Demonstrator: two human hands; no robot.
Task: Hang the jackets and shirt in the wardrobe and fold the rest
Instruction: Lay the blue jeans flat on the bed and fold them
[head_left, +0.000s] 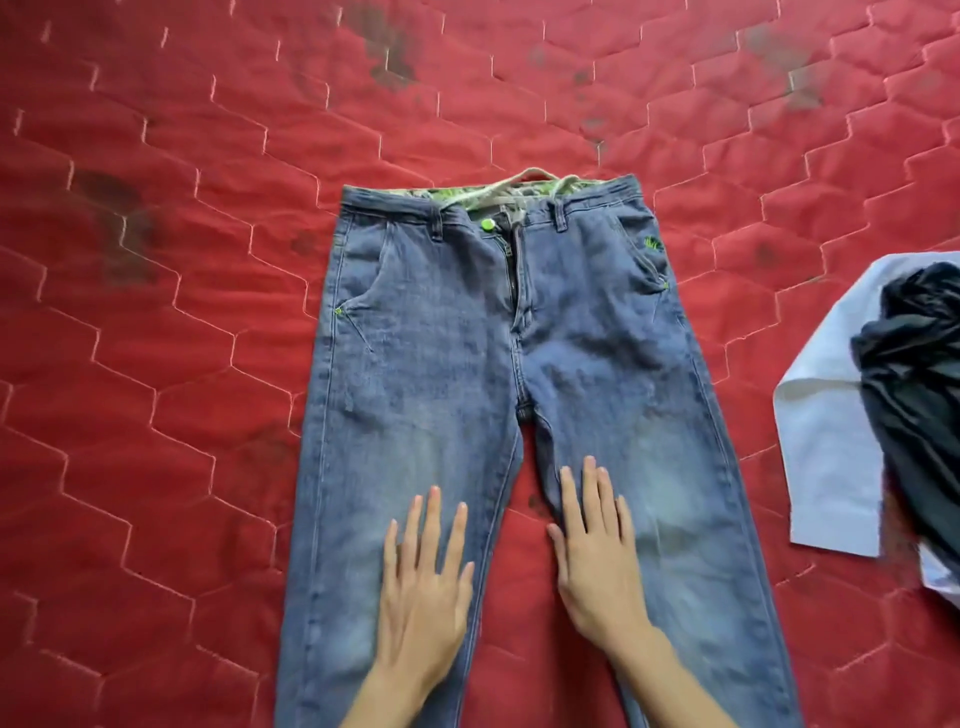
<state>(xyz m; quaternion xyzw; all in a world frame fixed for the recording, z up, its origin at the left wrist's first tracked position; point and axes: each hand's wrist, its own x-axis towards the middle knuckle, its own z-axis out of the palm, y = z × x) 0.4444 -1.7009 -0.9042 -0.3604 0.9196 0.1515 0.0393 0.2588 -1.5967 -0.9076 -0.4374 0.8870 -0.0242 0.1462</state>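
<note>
A pair of blue jeans lies flat, front side up, on a red quilted bedspread, waistband away from me and legs running off the bottom of the view. The fly is unzipped and a green button shows at the waist. My left hand rests palm down on the left trouser leg, fingers spread. On the right leg, near its inner seam, my right hand lies flat the same way. Neither hand grips the cloth.
At the right edge lies a pale blue shirt with a dark, shiny garment heaped on top of it. The bedspread has several dark stains towards the far side and the left.
</note>
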